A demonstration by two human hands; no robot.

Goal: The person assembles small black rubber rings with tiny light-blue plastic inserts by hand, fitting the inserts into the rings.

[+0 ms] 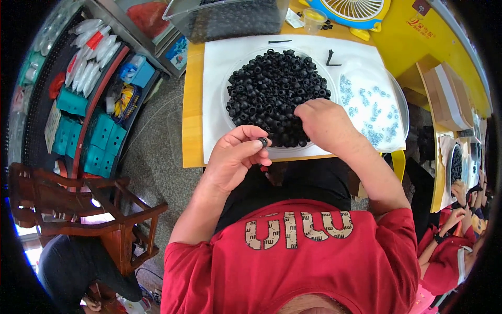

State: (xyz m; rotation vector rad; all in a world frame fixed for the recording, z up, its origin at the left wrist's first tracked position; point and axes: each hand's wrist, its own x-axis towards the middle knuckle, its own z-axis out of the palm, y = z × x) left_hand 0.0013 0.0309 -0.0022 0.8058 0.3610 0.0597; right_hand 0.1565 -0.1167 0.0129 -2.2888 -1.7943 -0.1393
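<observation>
My left hand (234, 158) pinches a small round black plastic part (263, 141) with a hole in it between thumb and fingers, just off the near left side of a big heap of similar black parts (277, 89). That heap fills a clear round tray (331, 86) on a white sheet (213, 78). Over the heap's near right edge, my right hand (327, 124) has its fingers curled together and down at the parts; whatever is between the fingertips is hidden. Right of it, a second clear tray (405, 115) holds many small see-through bluish pieces (374, 112).
Behind the heap stand a clear bin (235, 23) of black parts, a clear cup (314, 22) and a blue-yellow fan (355, 10). Thin black pieces (331, 58) lie on the sheet. A wooden chair (125, 225) and shelves with teal bins (107, 138) are left; people (444, 261) sit right.
</observation>
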